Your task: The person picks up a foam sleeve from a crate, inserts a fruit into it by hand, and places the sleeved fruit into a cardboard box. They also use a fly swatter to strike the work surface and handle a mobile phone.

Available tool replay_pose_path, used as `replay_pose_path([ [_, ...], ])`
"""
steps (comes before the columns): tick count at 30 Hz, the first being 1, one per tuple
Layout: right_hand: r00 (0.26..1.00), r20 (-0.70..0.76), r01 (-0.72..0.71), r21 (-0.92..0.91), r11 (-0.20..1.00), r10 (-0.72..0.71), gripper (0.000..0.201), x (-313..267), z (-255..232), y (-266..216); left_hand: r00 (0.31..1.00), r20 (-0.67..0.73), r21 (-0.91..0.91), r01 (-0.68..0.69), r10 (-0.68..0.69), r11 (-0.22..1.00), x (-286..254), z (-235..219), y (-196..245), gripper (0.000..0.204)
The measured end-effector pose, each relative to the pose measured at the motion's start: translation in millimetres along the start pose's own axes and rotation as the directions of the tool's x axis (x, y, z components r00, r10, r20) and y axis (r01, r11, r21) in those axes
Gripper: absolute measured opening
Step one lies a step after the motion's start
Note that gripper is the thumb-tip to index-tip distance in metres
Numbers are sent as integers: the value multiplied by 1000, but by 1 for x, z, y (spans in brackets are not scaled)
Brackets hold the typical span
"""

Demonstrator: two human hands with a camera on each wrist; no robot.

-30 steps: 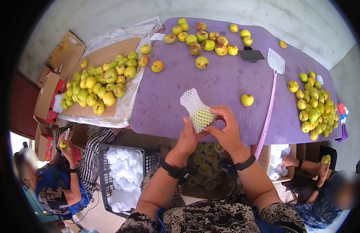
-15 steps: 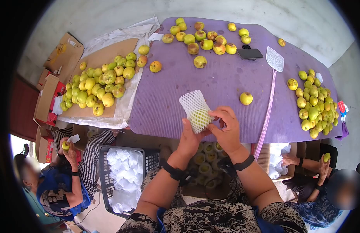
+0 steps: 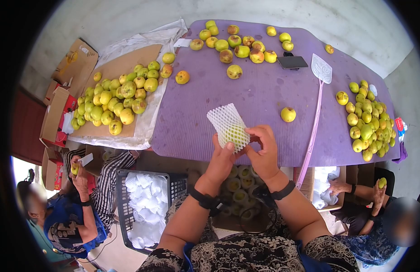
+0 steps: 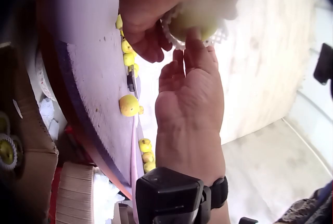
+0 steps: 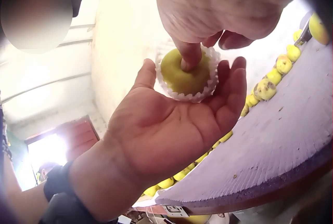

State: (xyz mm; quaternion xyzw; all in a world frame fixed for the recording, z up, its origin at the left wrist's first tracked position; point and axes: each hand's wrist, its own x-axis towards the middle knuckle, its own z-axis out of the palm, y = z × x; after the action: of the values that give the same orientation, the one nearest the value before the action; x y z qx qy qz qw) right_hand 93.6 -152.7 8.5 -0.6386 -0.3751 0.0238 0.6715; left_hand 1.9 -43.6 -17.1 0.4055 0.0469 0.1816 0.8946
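Note:
In the head view, a green-yellow apple [image 3: 235,138] sits in the lower part of a white foam net sleeve [image 3: 224,117] whose wide end points up and away. My left hand [image 3: 220,164] cups the sleeved apple from the left, its thumb lying against the net. From the right, my right hand [image 3: 264,147] grips its lower end between thumb and fingers. One right-hand digit presses on the bare end of the apple [image 5: 182,78] in the right wrist view. There, the net's scalloped rim rings the fruit above the left palm [image 5: 166,120].
A purple mat [image 3: 196,109] covers the table. Apple piles lie at left [image 3: 115,99] and right [image 3: 371,120], with loose ones behind. A phone [image 3: 292,62] and fly swatter [image 3: 318,90] lie beyond. A black crate [image 3: 173,181] holds foam nets. Two people sit at the sides.
The net's free end has widened and tipped slightly left. My left thumb has moved onto the net's side. The person at left has turned a white piece beside their apple.

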Motion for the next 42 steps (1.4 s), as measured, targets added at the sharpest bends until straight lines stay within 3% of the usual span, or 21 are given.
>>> replay_pose_path([
  [4, 998, 60, -3, -38, 999, 5, 47, -3, -2, 0, 999, -37, -43, 21, -23, 999, -3, 3, 3, 71],
  [7, 999, 35, 2, -48, 999, 0, 44, -3, -1, 1, 997, -61, 27, 46, -44, 999, 0, -1, 4, 74],
  [9, 987, 82, 155, -200, 967, -141, 37, 4, -7, -1, 990, -125, 182, -35, 59, 983, 2, -4, 9, 79],
  [10, 987, 82, 154, -200, 968, -140, 37, 7, -11, -2, 990, -125, 183, -34, 58, 983, 2, -4, 14, 79],
  [12, 975, 66, 221, -249, 943, -211, 33, 10, -19, -3, 988, -151, 406, 41, 23, 913, 2, -1, 27, 77],
  [13, 976, 66, 218, -249, 944, -209, 33, 12, -21, -2, 988, -152, 406, 44, 20, 913, 3, -1, 30, 77],
  [15, 969, -42, 236, -124, 964, -243, 31, 15, -24, -1, 999, -41, 711, 3, 36, 704, 5, -1, 34, 77],
  [16, 970, -43, 232, -125, 965, -239, 31, 16, -25, -2, 999, -42, 710, 7, 33, 704, 4, 0, 35, 77],
  [18, 963, -63, 256, -71, 964, -260, 29, 18, -26, -8, 997, 59, 866, -74, 45, 495, 3, 4, 37, 71],
  [22, 971, 42, 238, -114, 965, -235, 26, 20, -35, -14, 996, 86, 912, -92, 33, 399, 0, -2, 30, 71],
  [24, 975, 163, 183, -205, 962, -150, 23, 21, -37, -14, 995, 97, 930, -101, 29, 354, 0, -1, 32, 70],
  [30, 936, 333, 189, -197, 962, -116, 21, 20, -43, -1, 993, 113, 969, -119, 38, 218, -1, -4, 30, 72],
  [34, 915, 396, 146, -154, 977, -75, 21, 22, -46, -3, 994, 104, 971, -104, 9, 213, -1, -4, 31, 73],
  [36, 880, 471, 26, -161, 987, 54, 29, 23, -47, -11, 997, 82, 972, -78, -10, 220, 0, -3, 32, 72],
  [42, 844, 525, 21, -231, 973, 107, 46, 21, -42, -15, 990, 143, 975, -140, -5, 173, 1, -5, 29, 69],
])
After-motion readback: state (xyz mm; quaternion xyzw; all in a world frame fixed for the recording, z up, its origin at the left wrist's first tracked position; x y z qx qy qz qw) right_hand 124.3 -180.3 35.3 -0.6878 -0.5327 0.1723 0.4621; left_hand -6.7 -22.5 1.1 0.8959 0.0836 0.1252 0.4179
